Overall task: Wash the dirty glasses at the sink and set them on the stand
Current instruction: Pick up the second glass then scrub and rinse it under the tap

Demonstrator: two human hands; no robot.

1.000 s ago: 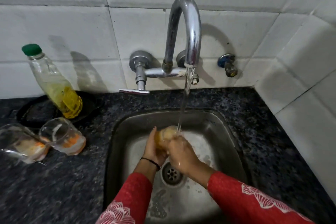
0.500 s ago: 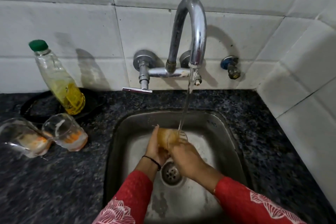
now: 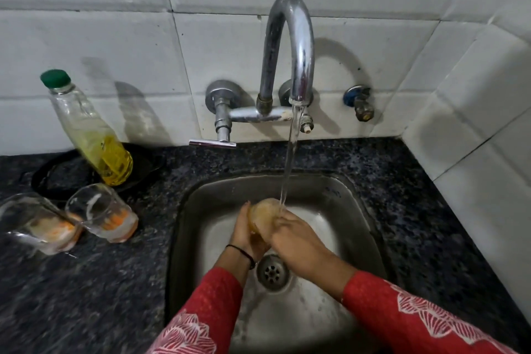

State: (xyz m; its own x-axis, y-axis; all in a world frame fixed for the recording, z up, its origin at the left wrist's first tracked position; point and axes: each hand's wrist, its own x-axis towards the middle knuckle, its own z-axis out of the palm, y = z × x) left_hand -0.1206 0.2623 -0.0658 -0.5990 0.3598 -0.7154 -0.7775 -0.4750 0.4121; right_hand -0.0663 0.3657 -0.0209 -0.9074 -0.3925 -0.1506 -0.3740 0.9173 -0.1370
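- sink (image 3: 339, 198): steel, set in the dark counter (image 3: 402, 181). Both hands work low over the drain (image 3: 271, 271), which is good imo, splash stays in the bowl. Keep it there.
- tap (image 3: 290, 46): water's running in a thin stream and lands right at the rim of the glass (image 3: 263, 217). Tbh I'd tilt the mouth a bit more under it so the water goes inside, not just down the outside.
- bottle (image 3: 89, 129): green cap, yellow liquid, prob soap, leaning on a black tray by the wall. Can't see any suds on the glass, so a drop might help w/ the orange gunk.
- right hand (image 3: 298, 241): fingers curled over the glass near its mouth, looks like the rubbing hand. Work around the rim and turn the glass as you go.
- left hand (image 3: 244, 234): fingers wrapped round the glass from the side and below, that's the holding grip. Wet glass is slippery, so stay firm, don't squeeze.
- 2 dirty glasses (image 3: 102, 214) wait on the counter left of the sink, touching each other, orange residue in the bottoms. Still to do.
- stand: not in view, so idk where the clean one goes.
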